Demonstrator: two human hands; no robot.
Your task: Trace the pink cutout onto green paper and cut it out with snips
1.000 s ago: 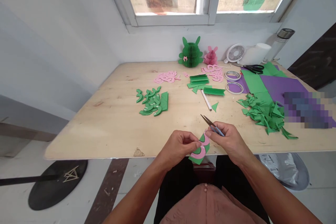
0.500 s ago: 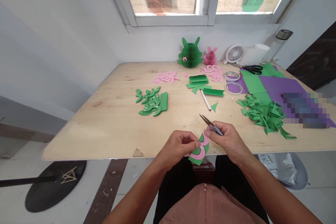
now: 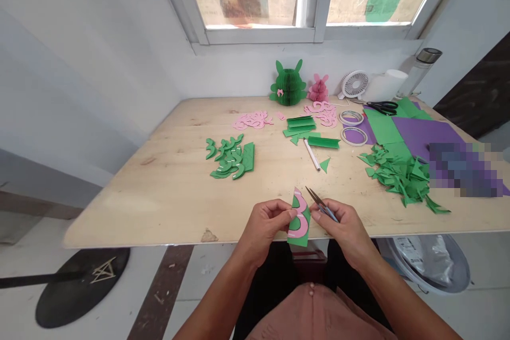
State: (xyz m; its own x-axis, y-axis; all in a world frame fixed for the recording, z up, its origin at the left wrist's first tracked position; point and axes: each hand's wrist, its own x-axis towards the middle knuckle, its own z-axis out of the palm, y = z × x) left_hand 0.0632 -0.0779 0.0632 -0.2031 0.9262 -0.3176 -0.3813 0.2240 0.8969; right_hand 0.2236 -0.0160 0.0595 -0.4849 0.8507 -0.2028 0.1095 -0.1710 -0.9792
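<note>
Layered paper [image 3: 303, 223], scissors [image 3: 323, 207] beside, pen [image 3: 312, 155] beyond

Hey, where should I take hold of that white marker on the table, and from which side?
Probably pinch the white marker at mid-barrel, across its narrow width, coming from above and the near left. It lies flat; the folded green strip sits right of its far end and a green triangle right of its near end, so the left looks less crowded.

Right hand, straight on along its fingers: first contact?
Right hand likely meets the green paper held in the left hand; they look almost touching, but depth is unclear.
</note>
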